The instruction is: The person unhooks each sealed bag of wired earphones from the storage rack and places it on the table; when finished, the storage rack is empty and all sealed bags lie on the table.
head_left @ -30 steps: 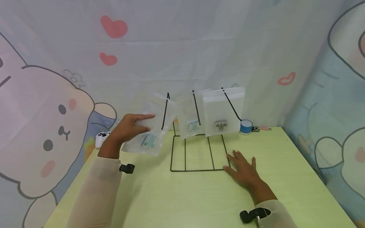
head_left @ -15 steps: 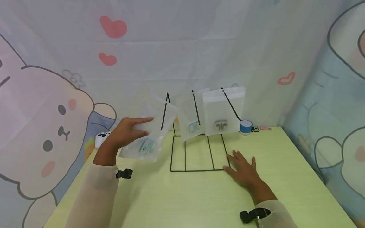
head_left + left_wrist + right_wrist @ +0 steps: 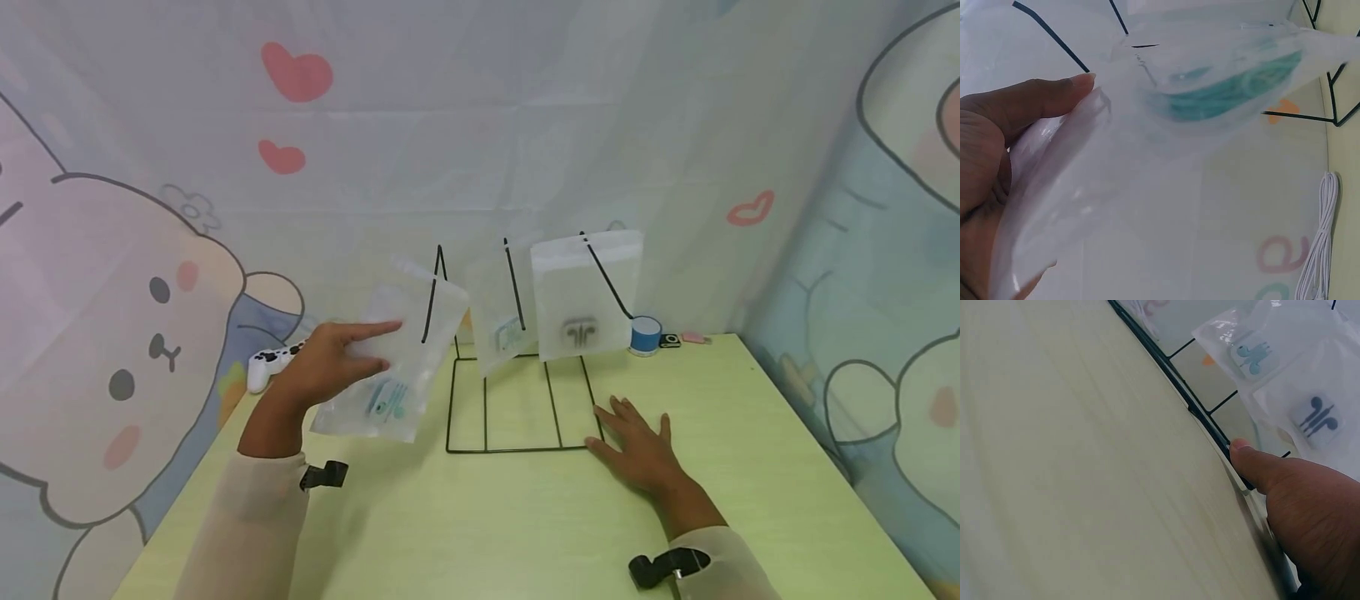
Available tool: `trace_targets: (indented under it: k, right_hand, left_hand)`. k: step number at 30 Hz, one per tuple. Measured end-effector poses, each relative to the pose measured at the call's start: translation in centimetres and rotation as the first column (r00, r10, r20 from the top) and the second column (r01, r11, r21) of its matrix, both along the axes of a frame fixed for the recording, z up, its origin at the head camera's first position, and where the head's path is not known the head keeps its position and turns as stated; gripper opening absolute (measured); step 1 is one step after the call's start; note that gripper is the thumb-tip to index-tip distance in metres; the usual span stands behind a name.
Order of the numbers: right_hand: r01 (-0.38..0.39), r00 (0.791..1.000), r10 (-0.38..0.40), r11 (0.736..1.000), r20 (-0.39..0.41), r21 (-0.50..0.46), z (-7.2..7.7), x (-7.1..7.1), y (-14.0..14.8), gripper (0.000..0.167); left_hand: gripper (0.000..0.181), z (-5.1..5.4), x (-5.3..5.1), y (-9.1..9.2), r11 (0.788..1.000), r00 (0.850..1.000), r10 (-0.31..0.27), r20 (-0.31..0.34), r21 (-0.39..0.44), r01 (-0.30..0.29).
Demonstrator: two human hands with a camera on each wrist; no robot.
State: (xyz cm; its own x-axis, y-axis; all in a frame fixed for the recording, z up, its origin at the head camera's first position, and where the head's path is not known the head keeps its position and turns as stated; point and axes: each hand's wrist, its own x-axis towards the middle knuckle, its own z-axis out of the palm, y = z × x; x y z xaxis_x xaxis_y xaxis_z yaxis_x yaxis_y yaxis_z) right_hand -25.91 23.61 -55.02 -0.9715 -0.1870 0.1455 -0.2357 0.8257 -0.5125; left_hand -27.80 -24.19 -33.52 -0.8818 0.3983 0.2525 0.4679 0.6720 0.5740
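My left hand holds a translucent plastic bag by its left side, thumb and fingers spread on it; some fingers are hidden. Teal earphones show through its lower part. The bag's top is at the left prong of a black wire rack; the left wrist view shows a slit in it. My right hand rests with spread fingers at the rack base's right front corner, its thumb touching the wire in the right wrist view.
A middle bag and a right white bag with dark earphones hang on the other prongs. Blue tape, a small black gadget and a pink stick lie right. A white game controller and a coiled white cable are left.
My left hand has moved down and slightly left, drawing the left bag lower and nearer along its prong. The right hand and the rack have stayed in place.
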Motion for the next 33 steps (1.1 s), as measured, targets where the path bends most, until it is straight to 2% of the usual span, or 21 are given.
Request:
trace_targets:
  k: [6, 13, 18, 21, 28, 30, 33]
  right_hand:
    - [-0.005, 1.000, 0.005, 1.000, 0.005, -0.002, -0.5, -0.1, -0.1, 0.071]
    - [-0.001, 1.000, 0.001, 1.000, -0.003, -0.003, -0.2, 0.3, -0.1, 0.070]
    - [-0.004, 1.000, 0.004, 1.000, 0.002, -0.004, -0.1, 0.4, -0.1, 0.070]
    - [-0.004, 1.000, 0.004, 1.000, 0.001, -0.007, -0.1, 0.4, -0.1, 0.070]
    - [-0.003, 1.000, 0.003, 1.000, -0.009, -0.003, -0.3, 0.1, 0.0, 0.070]
    - [-0.004, 1.000, 0.004, 1.000, -0.007, -0.003, -0.2, 0.1, 0.0, 0.070]
    - [-0.002, 1.000, 0.002, 1.000, -0.009, -0.002, 0.0, 0.0, 0.0, 0.070]
  left_hand:
    - [0.060, -0.5, 0.8, -0.5, 1.000, 1.000, 0.010, 0.017, 0.010, -0.010]
    - [0.059, -0.8, 1.5, -0.5, 0.999, 1.000, 0.006, 0.027, 0.031, -0.007]
    - [0.060, -1.1, 1.7, -0.7, 0.999, 1.000, -0.028, 0.002, 0.038, 0.028]
    - [0.060, -1.4, 1.8, -0.9, 0.996, 0.998, -0.060, 0.025, 0.070, 0.058]
    - [0.057, -2.8, 1.7, -1.4, 0.974, 0.986, -0.144, 0.082, 0.190, 0.127]
    - [0.056, -3.2, 1.6, -1.5, 0.967, 0.986, -0.154, 0.069, 0.216, 0.136]
    - [0.053, -4.1, 1.5, -1.5, 0.960, 0.988, -0.151, 0.018, 0.240, 0.142]
